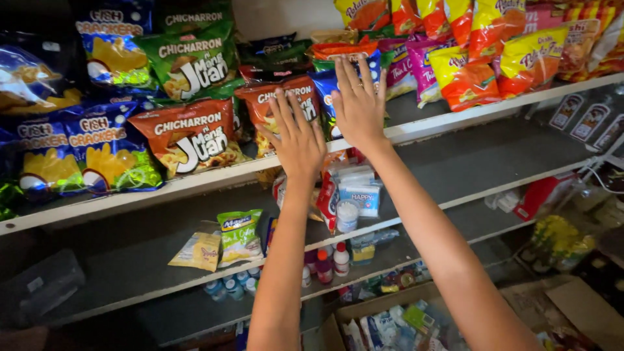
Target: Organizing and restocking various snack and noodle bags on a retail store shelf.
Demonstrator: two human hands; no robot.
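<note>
Up high, both hands flat, left hand on orange snack bag, right hand

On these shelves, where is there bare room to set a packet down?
The middle shelf is bare right of the white packets, and left of the green pouch. The top shelf is crowded with snack bags where both hands press.

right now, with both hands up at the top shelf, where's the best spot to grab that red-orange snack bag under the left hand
Probably by its crimped top edge, coming from the front and a little above. The red-orange snack bag stands upright, leaning back, in a packed row with a blue bag tight on its right, so its sides are boxed in. The left hand lies flat on its face; the right hand is on the blue bag.
</note>
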